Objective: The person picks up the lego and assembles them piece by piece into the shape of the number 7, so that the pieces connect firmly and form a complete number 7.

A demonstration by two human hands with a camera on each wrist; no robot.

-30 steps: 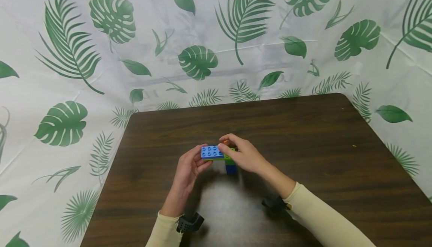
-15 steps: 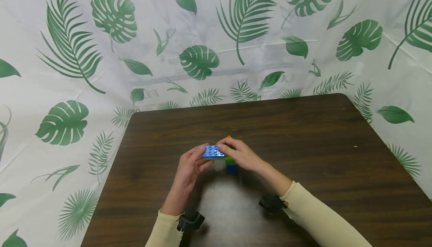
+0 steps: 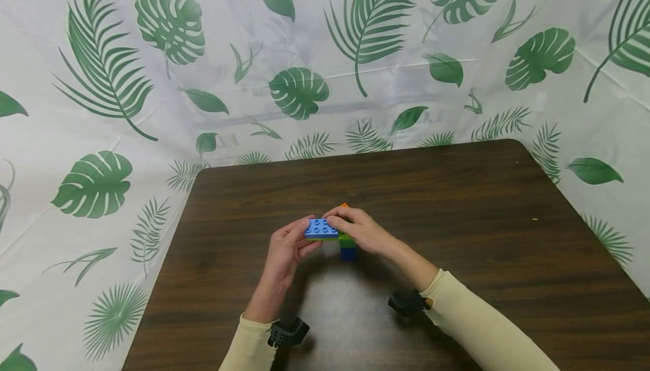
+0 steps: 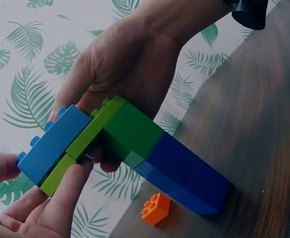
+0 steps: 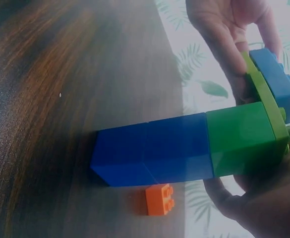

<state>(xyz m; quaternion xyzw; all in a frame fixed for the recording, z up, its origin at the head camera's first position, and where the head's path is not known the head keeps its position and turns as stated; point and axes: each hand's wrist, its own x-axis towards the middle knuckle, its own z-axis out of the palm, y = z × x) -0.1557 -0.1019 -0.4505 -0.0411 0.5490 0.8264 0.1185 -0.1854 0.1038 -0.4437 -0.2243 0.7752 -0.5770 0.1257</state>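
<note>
starting at the left from my end, i have the left hand pinching the outer end of the blue brick, thumb on top and fingers under the lime plates. the blue brick lies flat across the seam where the two plates meet, left of the tower and raised off the table. at its right end, the right hand pinches too, thumb on the studs, fingers curled below. under the plates' right end stands the green brick, upright on the dark blue bricks. the orange brick sits loose on the far side.

i judge the step in hand to be pressing the blue brick down to bridge the plates; i can't tell whether it's fully seated. the next move calls for firm pressure with support beneath, since the overhang could lever the tower over.
</note>
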